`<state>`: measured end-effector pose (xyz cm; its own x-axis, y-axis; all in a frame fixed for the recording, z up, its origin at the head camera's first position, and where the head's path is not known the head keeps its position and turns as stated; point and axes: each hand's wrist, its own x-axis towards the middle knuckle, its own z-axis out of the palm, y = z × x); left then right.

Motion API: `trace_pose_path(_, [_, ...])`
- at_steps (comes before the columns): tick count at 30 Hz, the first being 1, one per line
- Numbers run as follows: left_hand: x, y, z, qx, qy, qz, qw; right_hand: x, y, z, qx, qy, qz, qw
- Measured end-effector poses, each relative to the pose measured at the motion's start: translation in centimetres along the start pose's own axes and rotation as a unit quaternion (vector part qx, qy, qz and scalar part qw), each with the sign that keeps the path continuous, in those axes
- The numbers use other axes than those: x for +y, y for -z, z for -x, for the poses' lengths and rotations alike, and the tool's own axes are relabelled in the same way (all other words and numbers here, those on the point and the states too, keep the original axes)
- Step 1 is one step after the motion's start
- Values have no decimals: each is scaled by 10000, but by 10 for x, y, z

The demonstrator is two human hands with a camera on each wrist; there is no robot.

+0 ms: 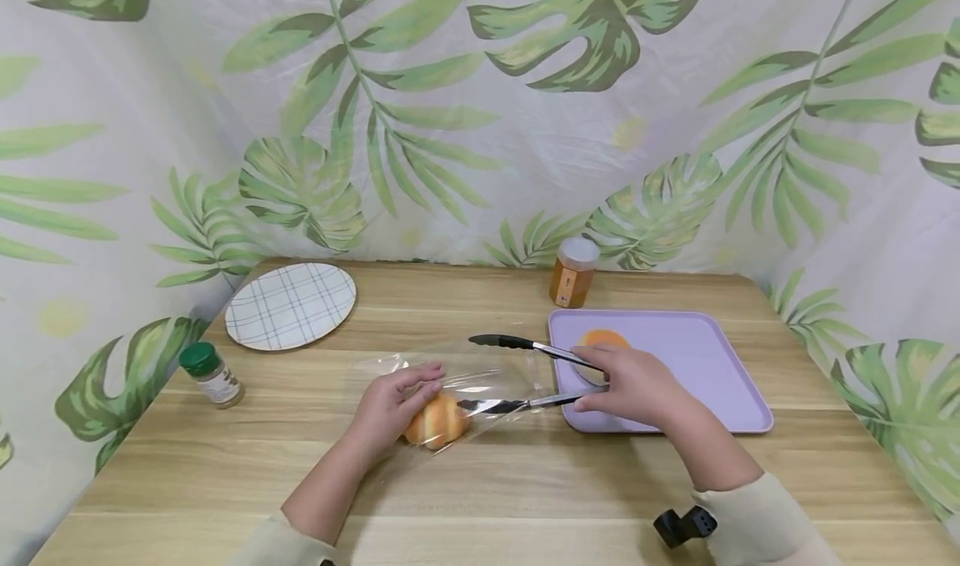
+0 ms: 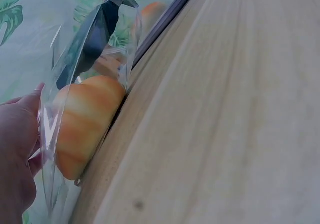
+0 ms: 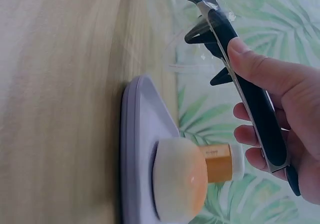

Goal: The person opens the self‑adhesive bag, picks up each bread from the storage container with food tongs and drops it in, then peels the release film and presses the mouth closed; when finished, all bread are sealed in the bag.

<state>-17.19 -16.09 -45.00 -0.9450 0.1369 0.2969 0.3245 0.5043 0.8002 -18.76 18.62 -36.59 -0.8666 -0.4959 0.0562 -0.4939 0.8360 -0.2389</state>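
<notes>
A striped, golden-brown bread roll (image 1: 435, 424) lies inside a clear plastic bag (image 1: 486, 376) on the table. My left hand (image 1: 392, 403) grips the bag beside the roll, thumb near the roll's top; the plastic partly hides the grip in the left wrist view. My right hand (image 1: 633, 383) holds metal tongs with black handles and tips (image 3: 256, 108). The tongs' arms are spread apart. One black tip reaches into the bag next to the roll (image 2: 90, 121), while the other stands higher, over the bag's far side.
A lilac tray (image 1: 708, 374) at the right bears a round bun (image 3: 180, 181), partly behind my right hand. Behind the tray stands an amber jar (image 1: 573, 276) with a pale lid. At left are a checked plate (image 1: 292, 306) and a green-capped shaker bottle (image 1: 213, 374).
</notes>
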Motion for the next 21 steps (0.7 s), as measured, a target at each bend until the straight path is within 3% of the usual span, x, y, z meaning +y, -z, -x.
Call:
trace_pose_path(6, [3,0,-2,186,136,194,9995,8,-5,16,322,-241,-201,9990])
trace_pose_path(13, [2,-3,-5,309,-92,92,9994,23,-9,36,516,-506,-656,9952])
trace_pose_path(21, [5,-1,-6,437,-87,255,9987,44,-7,63,823,-833,-1338,9841])
